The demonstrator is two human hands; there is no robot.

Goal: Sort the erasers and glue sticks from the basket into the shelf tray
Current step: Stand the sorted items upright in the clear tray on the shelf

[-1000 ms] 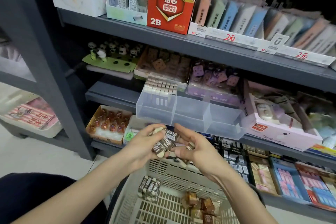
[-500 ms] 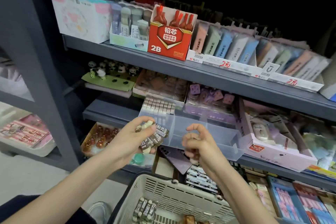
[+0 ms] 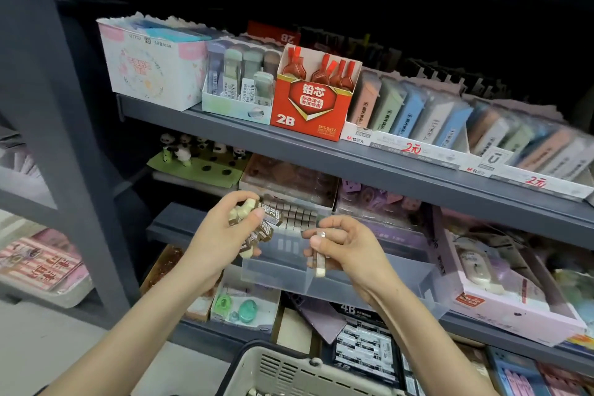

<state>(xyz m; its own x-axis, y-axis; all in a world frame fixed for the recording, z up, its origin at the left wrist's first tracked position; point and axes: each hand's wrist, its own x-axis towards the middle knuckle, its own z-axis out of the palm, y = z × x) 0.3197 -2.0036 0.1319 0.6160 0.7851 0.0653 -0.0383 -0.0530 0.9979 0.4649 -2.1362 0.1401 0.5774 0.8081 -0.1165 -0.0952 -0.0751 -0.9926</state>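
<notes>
Right, the left hand (image 3: 218, 235) is up at the grey metal middle shelf (image 3: 173, 228), fingers curled round a fistful of small brown-sleeved white erasers (image 3: 265, 223). The right hand (image 3: 348, 249) pinches a single eraser (image 3: 319, 262) upright by the front of the clear plastic divided shelf tray (image 3: 369, 280), whose left compartment holds neat eraser rows (image 3: 295, 219). Below, the beige slotted plastic basket (image 3: 289, 373) shows its rim.

We hold both forearms raised and angled inward, with the hands near each other at about the same height. Our left hand (image 3: 216, 238) curls its fingers round a bundle of erasers (image 3: 264, 222). Our right hand (image 3: 351, 251) pinches a single eraser (image 3: 319, 263) between thumb and fingers.
</notes>
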